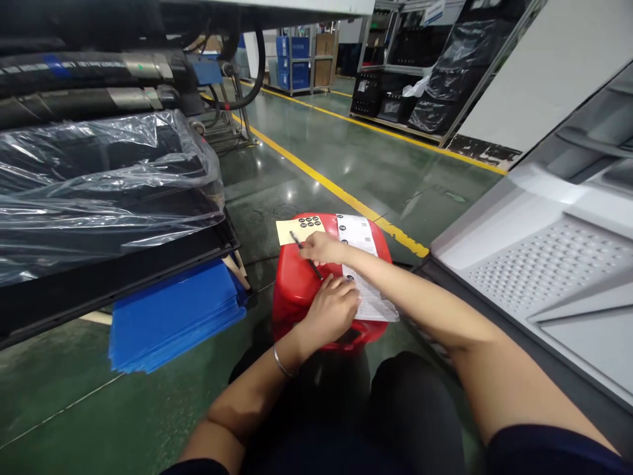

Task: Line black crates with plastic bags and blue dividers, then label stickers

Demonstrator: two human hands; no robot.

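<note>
My right hand is closed around a slim, dark, pen-like tool, which slants across the red stool. Its upper end lies over a yellow sheet bearing several round black stickers. My left hand rests with bent fingers on the left edge of a white printed sheet, close to the tool's lower end. More round black stickers run down that sheet's left side. My right forearm crosses over the white sheet and hides part of it.
A stack of blue sheets lies low on the left, under a plastic-wrapped black panel. A large grey-white moulded part stands close on the right. Shelves with black crates are behind, past a yellow floor line.
</note>
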